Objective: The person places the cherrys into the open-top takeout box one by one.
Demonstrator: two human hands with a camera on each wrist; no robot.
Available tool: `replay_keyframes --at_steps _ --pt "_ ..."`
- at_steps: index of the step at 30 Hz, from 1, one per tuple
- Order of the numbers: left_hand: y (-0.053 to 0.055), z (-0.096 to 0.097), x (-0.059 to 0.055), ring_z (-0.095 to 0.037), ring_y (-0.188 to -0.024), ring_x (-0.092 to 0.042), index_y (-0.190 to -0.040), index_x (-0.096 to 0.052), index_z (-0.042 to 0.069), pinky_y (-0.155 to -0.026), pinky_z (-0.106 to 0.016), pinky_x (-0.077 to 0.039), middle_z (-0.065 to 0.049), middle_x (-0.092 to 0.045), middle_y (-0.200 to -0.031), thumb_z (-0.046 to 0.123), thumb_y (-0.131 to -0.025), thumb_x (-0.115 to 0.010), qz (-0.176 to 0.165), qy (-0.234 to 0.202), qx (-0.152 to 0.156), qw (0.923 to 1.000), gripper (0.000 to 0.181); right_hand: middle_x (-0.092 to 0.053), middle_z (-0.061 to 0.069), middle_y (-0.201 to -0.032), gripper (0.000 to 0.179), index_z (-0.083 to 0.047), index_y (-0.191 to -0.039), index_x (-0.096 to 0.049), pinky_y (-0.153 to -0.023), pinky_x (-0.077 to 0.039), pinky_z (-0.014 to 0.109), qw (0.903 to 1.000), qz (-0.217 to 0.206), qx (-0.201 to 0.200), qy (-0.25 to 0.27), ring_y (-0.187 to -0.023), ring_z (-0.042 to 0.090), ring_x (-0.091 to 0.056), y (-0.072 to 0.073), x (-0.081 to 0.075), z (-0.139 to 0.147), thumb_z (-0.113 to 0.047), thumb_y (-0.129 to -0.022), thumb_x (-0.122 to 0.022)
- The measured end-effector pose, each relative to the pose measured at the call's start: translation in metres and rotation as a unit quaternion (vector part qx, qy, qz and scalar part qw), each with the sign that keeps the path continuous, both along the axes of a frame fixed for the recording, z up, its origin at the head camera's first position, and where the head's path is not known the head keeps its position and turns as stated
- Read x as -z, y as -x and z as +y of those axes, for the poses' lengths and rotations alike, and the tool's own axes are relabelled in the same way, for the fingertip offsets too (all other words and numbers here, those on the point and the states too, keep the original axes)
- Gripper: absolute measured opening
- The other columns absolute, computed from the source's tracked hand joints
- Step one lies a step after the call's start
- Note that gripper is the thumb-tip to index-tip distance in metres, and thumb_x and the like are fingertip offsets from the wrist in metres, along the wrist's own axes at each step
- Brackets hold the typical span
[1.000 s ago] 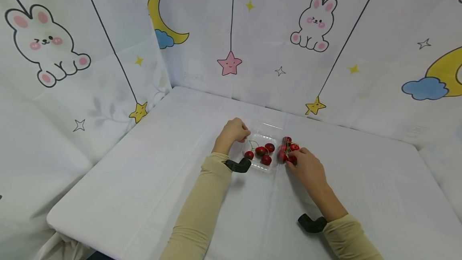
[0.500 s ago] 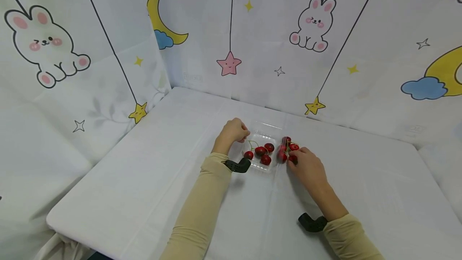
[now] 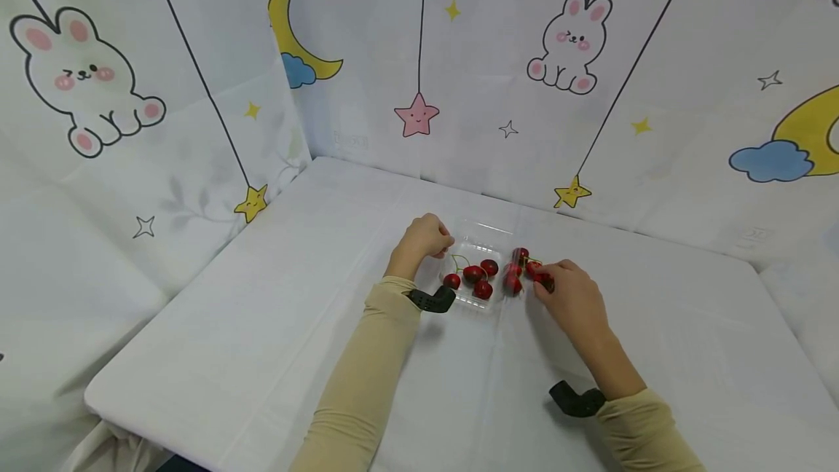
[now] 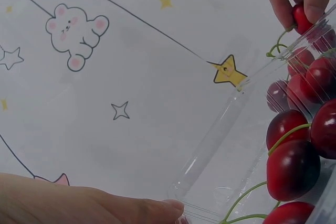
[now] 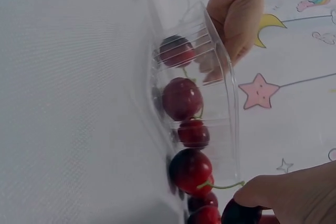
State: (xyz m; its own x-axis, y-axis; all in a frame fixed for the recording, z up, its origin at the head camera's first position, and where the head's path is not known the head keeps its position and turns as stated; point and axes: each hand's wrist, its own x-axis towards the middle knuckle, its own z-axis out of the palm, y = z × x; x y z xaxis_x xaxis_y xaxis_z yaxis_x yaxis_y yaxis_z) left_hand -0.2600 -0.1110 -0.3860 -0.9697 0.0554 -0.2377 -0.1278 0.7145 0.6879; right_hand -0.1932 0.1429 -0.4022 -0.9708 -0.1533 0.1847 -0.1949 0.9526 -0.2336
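Your right grip (image 3: 575, 299) pinches a dark red cherry (image 4: 301, 18), with loose cherries (image 3: 513, 283) on the tabletop (image 3: 295, 297) just to its left. Your left grip (image 3: 422, 240) has thumb and fingers together at the rim of the clear container (image 5: 220, 135); four cherries inside (image 3: 473, 274) lie to that grip's right, between both grips.

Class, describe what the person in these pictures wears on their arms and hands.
Both arms have plain beige sleeves, left sleeve and right sleeve, wrinkled. Dark, angular devices sit by the cuffs. The left hand and right hand are gloveless.
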Motion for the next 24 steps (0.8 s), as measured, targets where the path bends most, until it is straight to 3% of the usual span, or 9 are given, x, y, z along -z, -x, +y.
replay_keyframes --at_steps 24 --pt "0.0020 0.0005 0.0025 -0.010 -0.069 -0.066 -0.103 -0.070 0.005 -0.072 -0.032 -0.048 -0.003 -0.069 -0.078 0.022 -0.092 -0.062 0.011 0.012 0.002 0.9999 0.022 -0.062 0.014 -0.105 0.029 -0.003 -0.110 -0.068 -0.073 -0.054 0.044 0.9917 0.099 -0.012 0.081 -0.088 0.028 -0.063 -0.0080 -0.0083 -0.0086 -0.016 -0.085 -0.071"
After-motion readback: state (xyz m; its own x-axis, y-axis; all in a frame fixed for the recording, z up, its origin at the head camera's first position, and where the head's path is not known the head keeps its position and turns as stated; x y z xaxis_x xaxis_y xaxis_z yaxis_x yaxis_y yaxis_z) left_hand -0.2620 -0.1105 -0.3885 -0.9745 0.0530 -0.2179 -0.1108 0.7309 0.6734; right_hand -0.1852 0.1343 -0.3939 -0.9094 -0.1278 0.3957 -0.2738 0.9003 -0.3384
